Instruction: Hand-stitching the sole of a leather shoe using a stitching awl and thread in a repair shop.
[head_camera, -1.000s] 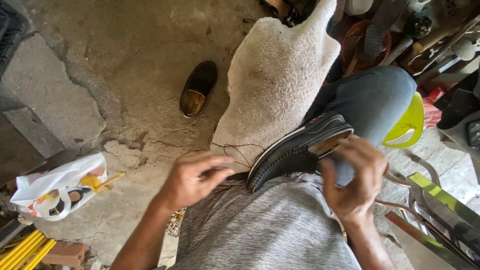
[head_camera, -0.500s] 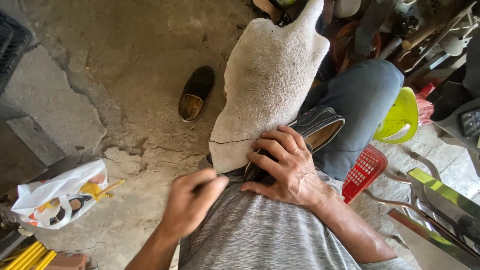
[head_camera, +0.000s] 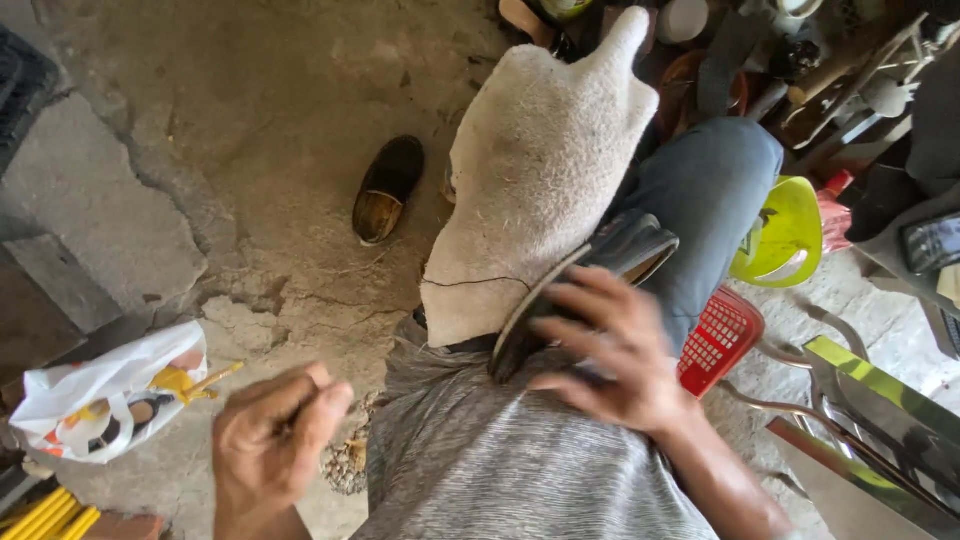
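A dark grey shoe (head_camera: 622, 248) lies sole-outward on my lap, against a rough white cloth (head_camera: 540, 160) spread over my left knee. My right hand (head_camera: 610, 350) presses on the shoe's side and holds it against my grey shirt. A thin dark thread (head_camera: 478, 282) runs from the shoe leftward across the cloth's lower edge. My left hand (head_camera: 275, 440) is low and to the left, well away from the shoe, its fingers pinched together on the thread's end. What is between the fingertips is too small to make out.
A worn brown shoe (head_camera: 388, 188) lies on the cracked concrete floor. A white plastic bag (head_camera: 110, 392) and yellow rods (head_camera: 48, 515) sit at the lower left. By my right leg are a red basket (head_camera: 722, 335), a yellow-green plastic container (head_camera: 785, 232) and metal tools (head_camera: 880, 400).
My left hand has drawn away from the shoe, down and to the left, drawing the thread out. My right hand moved from the shoe's heel onto its side and pressed it to my body.
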